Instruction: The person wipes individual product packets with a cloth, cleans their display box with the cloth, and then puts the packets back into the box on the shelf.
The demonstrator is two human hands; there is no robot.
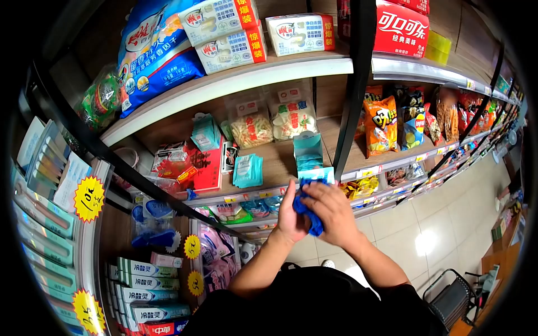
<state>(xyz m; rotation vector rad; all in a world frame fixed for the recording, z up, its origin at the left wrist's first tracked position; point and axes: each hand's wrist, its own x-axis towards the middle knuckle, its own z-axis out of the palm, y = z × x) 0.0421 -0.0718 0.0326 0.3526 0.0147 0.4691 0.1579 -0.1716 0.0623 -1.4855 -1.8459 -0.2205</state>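
Blue cloth between our two palms, just off the shelf edge!
And we see it bunched, its longer run pointing from us toward the small open box; our right hand lies over it, fingers together, clamped on it, while our left hand touches its left side (those fingers are mostly hidden, so we can't tell their grip).

"10元" on yellow starburst tag; "中华" on red box.
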